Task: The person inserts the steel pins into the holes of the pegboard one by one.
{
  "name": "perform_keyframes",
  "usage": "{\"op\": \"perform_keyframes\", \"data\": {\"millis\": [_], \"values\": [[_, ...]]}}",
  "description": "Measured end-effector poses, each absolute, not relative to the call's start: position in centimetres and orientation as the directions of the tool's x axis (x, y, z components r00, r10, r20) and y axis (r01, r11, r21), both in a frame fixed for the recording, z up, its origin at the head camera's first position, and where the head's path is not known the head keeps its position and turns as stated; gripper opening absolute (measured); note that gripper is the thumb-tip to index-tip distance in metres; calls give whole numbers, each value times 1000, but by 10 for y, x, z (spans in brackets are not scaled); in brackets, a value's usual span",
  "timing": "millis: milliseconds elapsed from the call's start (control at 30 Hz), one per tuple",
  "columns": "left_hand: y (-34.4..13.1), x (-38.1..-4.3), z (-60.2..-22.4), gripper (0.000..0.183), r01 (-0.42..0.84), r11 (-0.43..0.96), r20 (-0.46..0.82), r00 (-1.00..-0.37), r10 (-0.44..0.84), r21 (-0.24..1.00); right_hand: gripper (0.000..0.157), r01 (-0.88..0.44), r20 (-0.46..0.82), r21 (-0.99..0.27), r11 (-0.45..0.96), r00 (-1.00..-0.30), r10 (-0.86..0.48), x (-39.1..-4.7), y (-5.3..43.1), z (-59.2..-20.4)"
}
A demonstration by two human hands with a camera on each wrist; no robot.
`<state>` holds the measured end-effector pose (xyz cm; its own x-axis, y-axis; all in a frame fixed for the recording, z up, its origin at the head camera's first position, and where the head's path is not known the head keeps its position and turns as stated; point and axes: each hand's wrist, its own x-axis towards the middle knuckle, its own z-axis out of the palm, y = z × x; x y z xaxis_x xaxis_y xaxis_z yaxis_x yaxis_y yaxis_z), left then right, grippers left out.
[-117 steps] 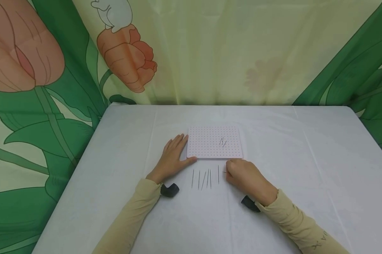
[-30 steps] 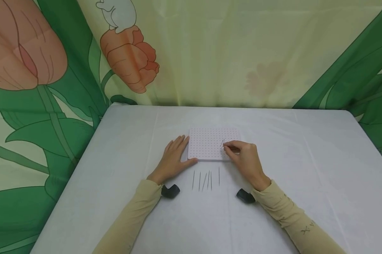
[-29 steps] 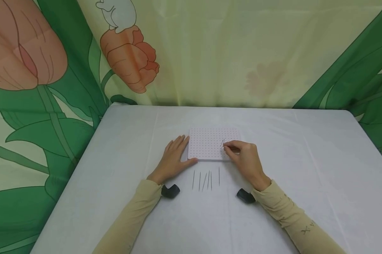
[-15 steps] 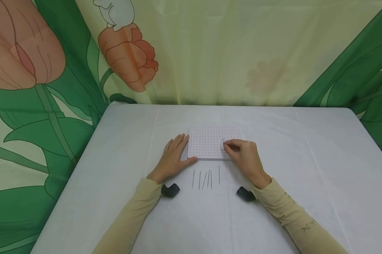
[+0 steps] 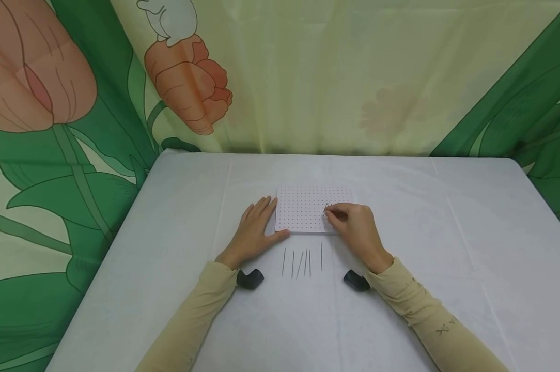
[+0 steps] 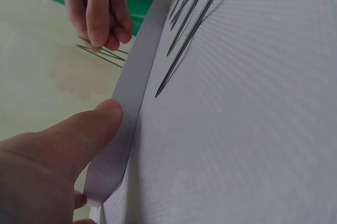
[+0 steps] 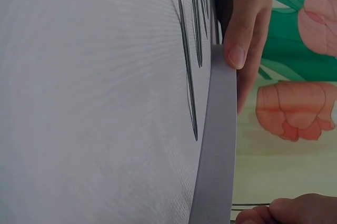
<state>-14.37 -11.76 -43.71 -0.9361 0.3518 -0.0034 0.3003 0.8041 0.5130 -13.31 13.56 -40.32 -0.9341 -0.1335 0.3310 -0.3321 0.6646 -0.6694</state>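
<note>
A white board with rows of small holes lies on the table. My left hand rests flat at its left edge, fingers spread, the thumb touching the front side. Over the right half of the board, my right hand pinches a thin dark needle between thumb and fingertips; most of that needle is hidden. Close to those fingertips, a few other needles stand slanted in the board. Several loose needles lie roughly side by side on the cloth in front of the board.
A white cloth covers the table. Dark wrist devices sit under the left wrist and the right wrist. Behind the table's far edge hangs a printed curtain.
The right hand has gone from the cloth before the board up over it, carrying a needle. In the last half second it has shifted slightly left. My left hand stays put.
</note>
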Motion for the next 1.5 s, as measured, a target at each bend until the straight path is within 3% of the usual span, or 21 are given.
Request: {"op": "perform_keyframes", "data": {"millis": [600, 1133, 1500], "values": [[-116, -142, -435, 92, 290, 804, -12, -938, 346, 519, 8, -346, 343, -627, 698, -927, -151, -119, 141, -394], [-116, -143, -436, 92, 273, 812, -35, -940, 338, 516, 8, -434, 333, -605, 668, -900, -282, -106, 146, -397], [-116, -142, -434, 92, 271, 815, -38, -941, 337, 512, 5, -413, 254, -640, 648, -910, -329, -103, 148, -400]]}}
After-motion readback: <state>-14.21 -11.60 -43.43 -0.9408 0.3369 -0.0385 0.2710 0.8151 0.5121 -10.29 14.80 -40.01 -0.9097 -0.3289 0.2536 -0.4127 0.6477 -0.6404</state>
